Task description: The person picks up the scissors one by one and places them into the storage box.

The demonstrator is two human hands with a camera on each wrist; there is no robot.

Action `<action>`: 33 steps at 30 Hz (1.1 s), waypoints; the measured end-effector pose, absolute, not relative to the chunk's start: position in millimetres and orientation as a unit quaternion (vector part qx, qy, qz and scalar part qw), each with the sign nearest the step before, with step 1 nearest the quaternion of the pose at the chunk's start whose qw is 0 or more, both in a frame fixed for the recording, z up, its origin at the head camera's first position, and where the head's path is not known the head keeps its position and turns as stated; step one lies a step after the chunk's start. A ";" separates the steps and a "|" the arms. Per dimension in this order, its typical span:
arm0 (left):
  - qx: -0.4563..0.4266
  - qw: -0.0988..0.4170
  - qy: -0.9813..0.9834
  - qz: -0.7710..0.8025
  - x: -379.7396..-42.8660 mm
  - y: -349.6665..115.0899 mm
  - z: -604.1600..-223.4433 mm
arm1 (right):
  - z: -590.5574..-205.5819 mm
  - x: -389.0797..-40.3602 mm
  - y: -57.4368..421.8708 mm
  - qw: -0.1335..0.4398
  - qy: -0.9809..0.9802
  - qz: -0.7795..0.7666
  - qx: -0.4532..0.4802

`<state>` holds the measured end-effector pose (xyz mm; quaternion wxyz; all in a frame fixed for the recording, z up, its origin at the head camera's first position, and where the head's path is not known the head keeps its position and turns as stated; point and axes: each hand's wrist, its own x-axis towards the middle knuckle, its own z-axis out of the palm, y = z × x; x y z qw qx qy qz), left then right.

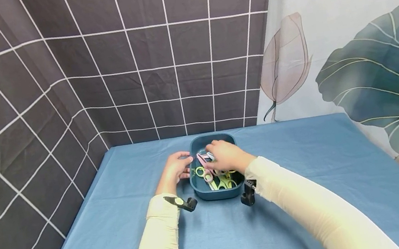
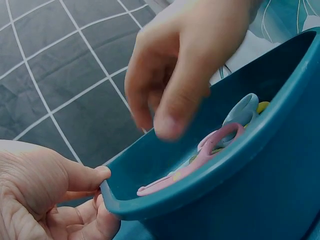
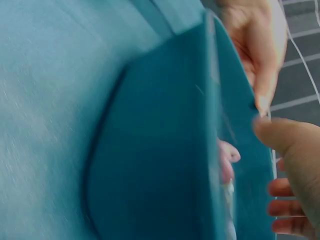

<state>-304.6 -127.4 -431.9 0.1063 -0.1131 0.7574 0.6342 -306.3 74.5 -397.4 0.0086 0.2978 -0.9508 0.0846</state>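
A dark teal plastic bin point(image 1: 218, 195) stands upright on the cloth, holding several pairs of scissors. Pink scissors point(image 2: 200, 159) lean along its inner side, with light blue scissors point(image 2: 243, 112) behind them. Yellow-green scissors point(image 1: 225, 181) lie toward the near end in the head view. My left hand point(image 1: 175, 168) pinches the bin's left rim, thumb on the rim and fingers outside. Over the bin hovers my right hand point(image 1: 225, 155), thumb and fingers apart with nothing between them in the right wrist view. It hides part of the scissors in the head view.
Blue cloth point(image 1: 120, 219) covers the table around the bin. A dark grid-patterned curtain point(image 1: 153, 79) hangs behind and to the left, and a white leaf-printed curtain point(image 1: 297, 100) hangs at the right. A black wrist camera point(image 1: 247, 194) sits near the bin's right side.
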 end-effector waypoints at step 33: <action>-0.111 0.085 0.755 0.640 -301.1 -116.8 -428.9 | -409.5 -331.8 151.2 -0.152 -0.866 0.475 0.016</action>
